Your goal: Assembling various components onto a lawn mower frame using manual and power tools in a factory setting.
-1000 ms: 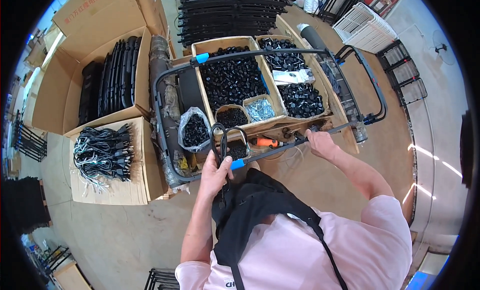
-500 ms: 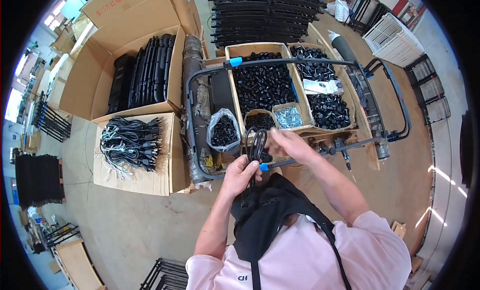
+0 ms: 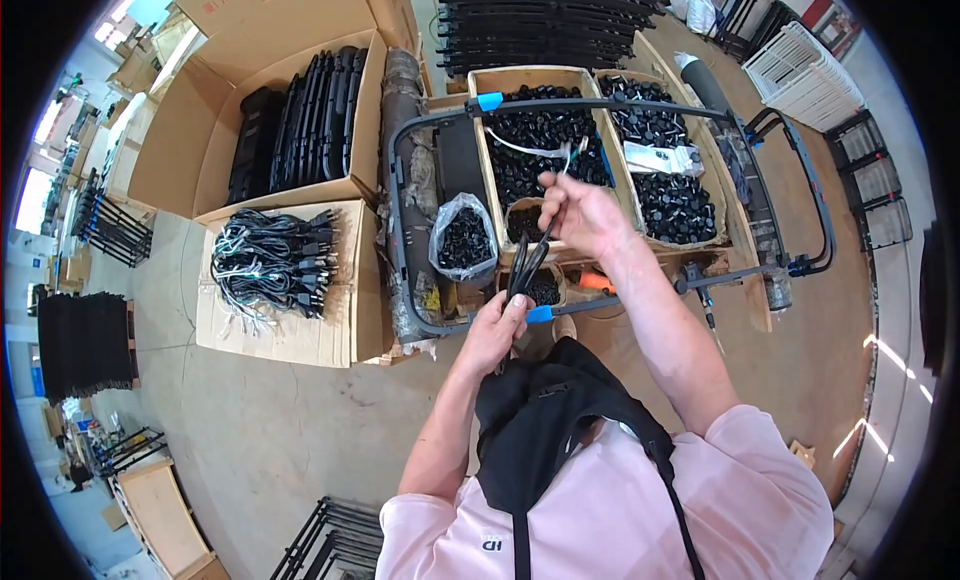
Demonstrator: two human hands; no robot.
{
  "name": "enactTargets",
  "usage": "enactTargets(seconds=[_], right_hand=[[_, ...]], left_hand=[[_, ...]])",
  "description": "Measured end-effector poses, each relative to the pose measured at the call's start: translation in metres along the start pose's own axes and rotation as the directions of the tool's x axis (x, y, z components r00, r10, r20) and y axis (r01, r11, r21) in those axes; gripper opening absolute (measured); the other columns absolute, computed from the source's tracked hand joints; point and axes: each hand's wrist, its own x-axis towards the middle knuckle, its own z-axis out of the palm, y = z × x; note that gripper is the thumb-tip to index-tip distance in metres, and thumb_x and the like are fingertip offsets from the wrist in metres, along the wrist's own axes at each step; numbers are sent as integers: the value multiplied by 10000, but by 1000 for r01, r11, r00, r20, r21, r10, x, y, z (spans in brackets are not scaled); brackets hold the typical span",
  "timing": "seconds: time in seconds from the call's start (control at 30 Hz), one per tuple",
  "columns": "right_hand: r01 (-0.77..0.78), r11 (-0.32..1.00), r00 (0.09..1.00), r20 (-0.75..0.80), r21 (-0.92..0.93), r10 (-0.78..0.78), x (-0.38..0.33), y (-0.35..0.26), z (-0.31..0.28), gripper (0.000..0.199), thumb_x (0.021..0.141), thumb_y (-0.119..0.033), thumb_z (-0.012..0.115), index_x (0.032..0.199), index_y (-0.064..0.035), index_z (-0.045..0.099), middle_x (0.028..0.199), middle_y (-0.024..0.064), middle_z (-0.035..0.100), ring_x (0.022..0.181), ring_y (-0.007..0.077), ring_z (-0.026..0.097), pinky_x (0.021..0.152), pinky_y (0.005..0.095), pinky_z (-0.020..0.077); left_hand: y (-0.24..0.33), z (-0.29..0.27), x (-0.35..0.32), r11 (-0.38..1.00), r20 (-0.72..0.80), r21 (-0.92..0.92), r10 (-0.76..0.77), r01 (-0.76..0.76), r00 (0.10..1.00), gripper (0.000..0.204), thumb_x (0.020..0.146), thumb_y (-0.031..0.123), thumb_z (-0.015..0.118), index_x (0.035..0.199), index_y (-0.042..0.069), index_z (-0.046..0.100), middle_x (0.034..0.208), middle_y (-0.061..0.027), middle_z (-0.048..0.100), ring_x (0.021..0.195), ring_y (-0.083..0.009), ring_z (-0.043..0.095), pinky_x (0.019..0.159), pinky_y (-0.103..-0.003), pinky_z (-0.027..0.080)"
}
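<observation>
A bundle of black cable (image 3: 527,265) hangs between the two hands, above the near rail of a black tubular frame (image 3: 610,108) that lies across the wooden bins. The left hand (image 3: 497,330) grips the lower end of the bundle, fingers closed round it just beside a blue clip (image 3: 540,314) on the rail. The right hand (image 3: 580,212) is raised above it, fingers pinched on the top of the bundle; a thin white tie or wire (image 3: 530,148) trails from near this hand across the bin behind, though whether the fingers hold it too I cannot tell.

As a judgement, the cable looks freshly taken up and not yet fixed to anything: the loop hangs free of the frame, so the fitting seems to lie ahead.

Under the frame sit wooden bins of small black parts (image 3: 545,145), with a white packet (image 3: 660,158) lying on the right-hand bin. A clear bag of black pieces (image 3: 463,242) stands to the left, beside a grey wrapped roll (image 3: 400,90). Further left, a flat cardboard box holds more coiled black cables (image 3: 268,262), and a large open carton (image 3: 290,120) behind it holds curved black parts on edge
</observation>
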Motion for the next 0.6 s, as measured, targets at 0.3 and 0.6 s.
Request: enactTargets(seconds=[0.3,0.6], right_hand=[[372,927,871,-331,-41,-364,37,-72,-4,267,1132,-310,472,1009,-92,565,642,-73,334,477,76,272,431,270,210],[531,838,779,-316,-126,-541,33,-182,-22,264,1129,-247,476,1007,-39,582,628,-59,353,486,90,319,443,272,260]], left_hand=[[36,27,-4,798,419,-496,-126,343,899,394,1143,423,470,956,81,527,812,-60,575,715,-220,663,631,-343,549],[58,25,-40,925,398,-197,-228,325,889,397,1123,423,508,933,78,549,779,-40,613,688,-174,672,641,-316,527]])
